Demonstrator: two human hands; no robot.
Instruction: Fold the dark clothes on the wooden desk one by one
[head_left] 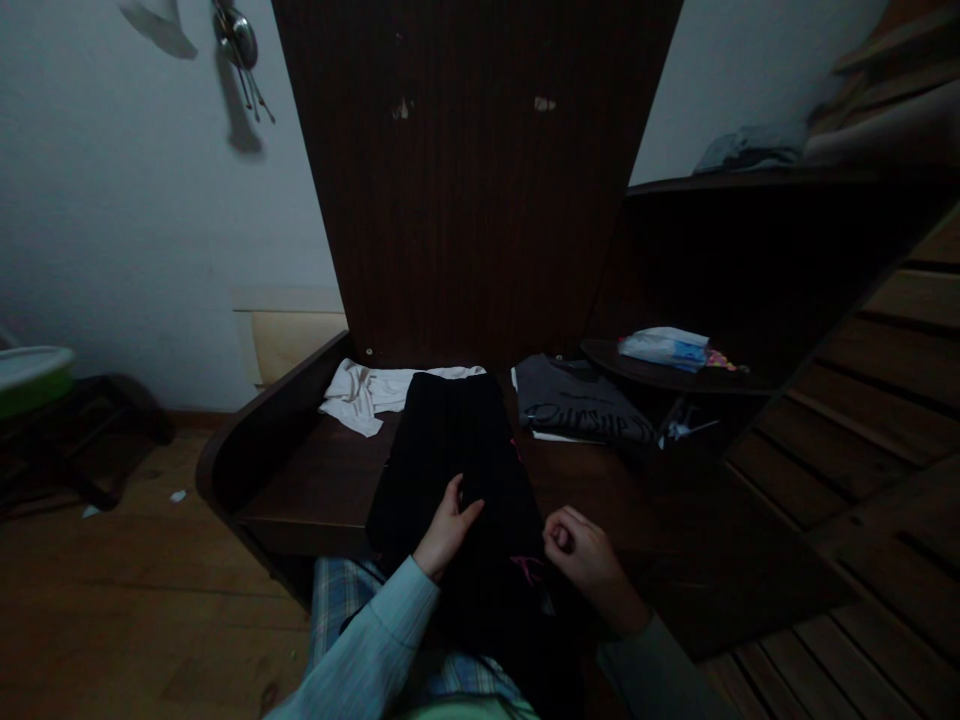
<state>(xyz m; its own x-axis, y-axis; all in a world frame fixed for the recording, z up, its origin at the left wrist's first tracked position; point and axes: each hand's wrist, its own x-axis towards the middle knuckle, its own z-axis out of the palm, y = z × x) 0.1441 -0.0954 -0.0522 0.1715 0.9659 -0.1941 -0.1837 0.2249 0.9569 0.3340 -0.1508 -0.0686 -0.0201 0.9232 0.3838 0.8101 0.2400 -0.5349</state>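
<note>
A black garment (457, 450) lies lengthwise on a dark wooden desk (315, 480) and hangs over its front edge toward me. My left hand (448, 530) rests on the garment near its lower middle, fingers stretched out and pressing the cloth. My right hand (581, 555) is curled into a loose fist at the garment's right edge, by a small pink mark; whether it pinches the fabric is not clear. Both my sleeves are pale blue.
A crumpled white cloth (367, 392) lies at the desk's back left. A folded grey shirt with lettering (577, 405) sits at the back right. A blue-white packet (664, 348) lies on a low dark shelf. A dark wooden panel (472, 180) rises behind. Wooden slats run at right.
</note>
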